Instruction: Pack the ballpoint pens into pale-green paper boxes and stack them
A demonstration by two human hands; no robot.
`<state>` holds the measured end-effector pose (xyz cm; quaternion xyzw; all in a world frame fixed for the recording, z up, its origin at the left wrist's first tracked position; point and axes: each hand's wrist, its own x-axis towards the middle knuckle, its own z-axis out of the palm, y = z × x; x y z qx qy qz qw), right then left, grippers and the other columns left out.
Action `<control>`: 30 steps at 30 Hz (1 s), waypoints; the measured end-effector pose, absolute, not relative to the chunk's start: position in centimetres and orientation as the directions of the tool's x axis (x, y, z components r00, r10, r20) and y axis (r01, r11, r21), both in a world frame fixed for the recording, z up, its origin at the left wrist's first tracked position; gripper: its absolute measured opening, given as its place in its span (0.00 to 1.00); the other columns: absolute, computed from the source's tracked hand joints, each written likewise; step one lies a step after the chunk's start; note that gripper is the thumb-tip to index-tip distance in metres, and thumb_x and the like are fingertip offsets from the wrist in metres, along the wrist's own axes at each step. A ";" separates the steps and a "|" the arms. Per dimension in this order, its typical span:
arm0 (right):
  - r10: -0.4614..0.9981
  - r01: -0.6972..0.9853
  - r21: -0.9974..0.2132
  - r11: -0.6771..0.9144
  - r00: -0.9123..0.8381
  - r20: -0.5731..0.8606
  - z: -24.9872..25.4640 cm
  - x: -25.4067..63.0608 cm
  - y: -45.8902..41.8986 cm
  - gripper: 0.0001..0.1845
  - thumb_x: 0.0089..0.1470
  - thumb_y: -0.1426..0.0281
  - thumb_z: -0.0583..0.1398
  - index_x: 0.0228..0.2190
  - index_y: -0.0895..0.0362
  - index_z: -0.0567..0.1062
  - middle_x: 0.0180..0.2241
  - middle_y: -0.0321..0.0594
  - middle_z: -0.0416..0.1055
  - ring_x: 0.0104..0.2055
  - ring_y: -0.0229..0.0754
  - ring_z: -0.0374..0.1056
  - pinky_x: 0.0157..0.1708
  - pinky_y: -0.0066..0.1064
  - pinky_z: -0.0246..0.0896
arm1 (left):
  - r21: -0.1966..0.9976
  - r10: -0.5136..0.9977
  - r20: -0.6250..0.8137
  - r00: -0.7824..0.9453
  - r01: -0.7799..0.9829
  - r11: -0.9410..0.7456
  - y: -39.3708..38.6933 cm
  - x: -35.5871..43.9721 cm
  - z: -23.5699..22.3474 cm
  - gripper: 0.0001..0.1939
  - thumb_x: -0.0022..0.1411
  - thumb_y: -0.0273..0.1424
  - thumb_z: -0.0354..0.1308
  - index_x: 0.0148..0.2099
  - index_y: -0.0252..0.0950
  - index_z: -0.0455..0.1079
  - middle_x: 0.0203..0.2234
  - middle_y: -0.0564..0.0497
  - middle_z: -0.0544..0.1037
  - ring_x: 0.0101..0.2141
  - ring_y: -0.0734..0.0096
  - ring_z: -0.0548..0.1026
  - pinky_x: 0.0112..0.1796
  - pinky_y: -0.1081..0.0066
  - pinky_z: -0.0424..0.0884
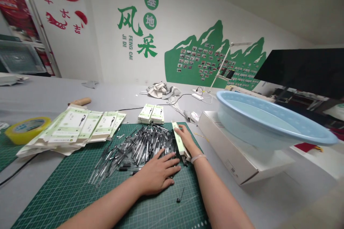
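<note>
A big heap of clear and black pens (139,146) lies on the green cutting mat (77,193). My left hand (158,173) is flat with its fingers spread, palm down at the heap's near right edge; whatever lies beneath the palm is hidden. On the right side of the heap, my right hand (185,137) is closed around a narrow green and white pen box (179,139). Dark pen ends show at the box's near end, which seems to be open. A small black piece with a thin stem (178,199) lies apart on the mat, nearer to me.
Flat green and white cartons (71,123) are piled at left beside a roll of yellow tape (27,130). Two box stacks (151,113) stand behind the heap. To the right, a blue basin (258,121) rests on a long white box (231,154). Crumpled cloth (158,90) lies farther back.
</note>
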<state>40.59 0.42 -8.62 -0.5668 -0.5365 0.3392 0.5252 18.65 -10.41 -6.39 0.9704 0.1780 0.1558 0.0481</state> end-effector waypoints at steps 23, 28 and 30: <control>0.992 -0.189 -0.978 0.091 0.100 0.073 -8.0 37.4 -0.9 0.20 0.47 0.54 0.61 0.37 0.55 0.69 0.24 0.35 0.72 0.19 0.40 0.67 0.18 0.29 0.57 | 0.129 0.315 0.337 0.887 0.288 -0.949 -12.7 17.7 -5.5 0.24 0.65 0.35 0.47 0.63 0.47 0.55 0.55 0.55 0.70 0.61 0.64 0.56 0.61 0.53 0.37; 0.987 -0.216 -0.969 0.123 0.128 0.097 -8.2 37.1 -0.9 0.21 0.46 0.54 0.62 0.37 0.56 0.69 0.25 0.35 0.72 0.23 0.42 0.69 0.24 0.31 0.61 | 0.150 0.392 0.333 0.857 0.363 -0.920 -11.5 17.0 -6.3 0.24 0.65 0.32 0.48 0.62 0.48 0.57 0.55 0.55 0.70 0.60 0.64 0.57 0.61 0.52 0.38; 0.984 -0.227 -0.964 0.140 0.142 0.109 -8.2 37.1 -1.0 0.21 0.46 0.54 0.61 0.36 0.56 0.69 0.25 0.36 0.72 0.24 0.42 0.69 0.26 0.32 0.62 | 0.162 0.403 0.320 0.858 0.370 -0.915 -11.7 16.9 -6.1 0.22 0.65 0.31 0.47 0.61 0.48 0.58 0.55 0.55 0.70 0.60 0.64 0.58 0.61 0.52 0.41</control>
